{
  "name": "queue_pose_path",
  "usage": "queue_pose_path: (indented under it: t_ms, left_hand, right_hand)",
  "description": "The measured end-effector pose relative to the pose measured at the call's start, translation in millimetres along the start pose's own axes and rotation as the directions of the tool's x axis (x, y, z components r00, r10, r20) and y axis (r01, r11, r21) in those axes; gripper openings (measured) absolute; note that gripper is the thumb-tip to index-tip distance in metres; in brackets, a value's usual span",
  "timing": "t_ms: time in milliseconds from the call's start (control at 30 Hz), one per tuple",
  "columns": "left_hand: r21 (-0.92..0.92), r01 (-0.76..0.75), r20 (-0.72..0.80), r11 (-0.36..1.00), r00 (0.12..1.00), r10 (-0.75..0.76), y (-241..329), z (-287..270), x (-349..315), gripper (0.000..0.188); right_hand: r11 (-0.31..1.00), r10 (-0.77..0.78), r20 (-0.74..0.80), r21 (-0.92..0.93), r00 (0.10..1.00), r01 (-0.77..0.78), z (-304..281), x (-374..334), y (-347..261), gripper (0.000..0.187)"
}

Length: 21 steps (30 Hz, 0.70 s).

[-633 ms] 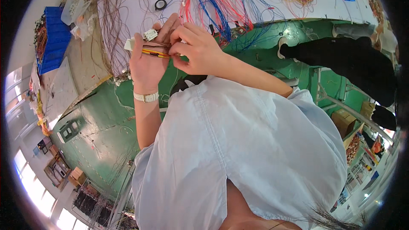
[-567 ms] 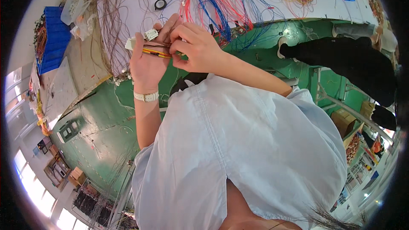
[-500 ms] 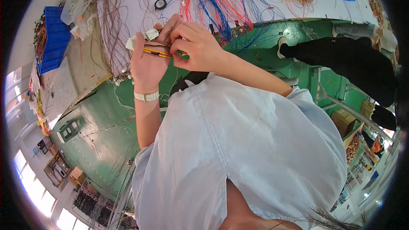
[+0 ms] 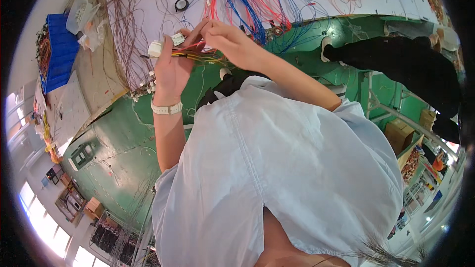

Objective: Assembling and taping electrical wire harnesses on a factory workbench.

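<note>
Beyond me a white table (image 4: 381, 2) carries the black tape roll (image 4: 181, 4), and on my side of it my left hand (image 4: 172, 72) holds white connectors (image 4: 155, 49) while my right hand (image 4: 231, 45) pinches a red wire (image 4: 191, 46) that could snag on the yellow wires (image 4: 213, 60) if tugged.

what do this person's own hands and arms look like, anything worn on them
The left hand and right hand are both ungloved. A white strap circles the left wrist; no band shows on the right one. The pale blue shirt has loose sleeves reaching about the elbows, leaving both forearms bare.
</note>
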<state>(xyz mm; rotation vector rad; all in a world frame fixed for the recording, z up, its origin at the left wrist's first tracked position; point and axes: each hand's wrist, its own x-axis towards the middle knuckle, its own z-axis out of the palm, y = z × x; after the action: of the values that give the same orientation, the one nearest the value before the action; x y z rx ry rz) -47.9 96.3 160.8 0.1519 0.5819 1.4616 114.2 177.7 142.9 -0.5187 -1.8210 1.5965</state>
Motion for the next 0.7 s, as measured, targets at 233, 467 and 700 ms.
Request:
queue_pose_path:
  t_ms: [233,467,700]
  left_hand:
    - [0.168,-0.116,-0.117,0.979,0.984,0.137,57,-79,-6,0.042]
    - [0.249,-0.195,-0.516,0.949,0.802,0.3,121,-176,-38,0.034]
    - [0.862,0.05,0.188,-0.505,0.892,0.41,36,-126,5,0.035]
  right_hand:
    - [0.782,0.513,-0.101,0.464,0.852,-0.416,-112,-29,13,0.024]
    - [0.764,0.613,-0.434,0.112,0.66,-0.636,-311,-141,43,0.03]
    - [0.568,0.518,-0.074,-0.715,0.852,-0.407,-153,-75,14,0.025]
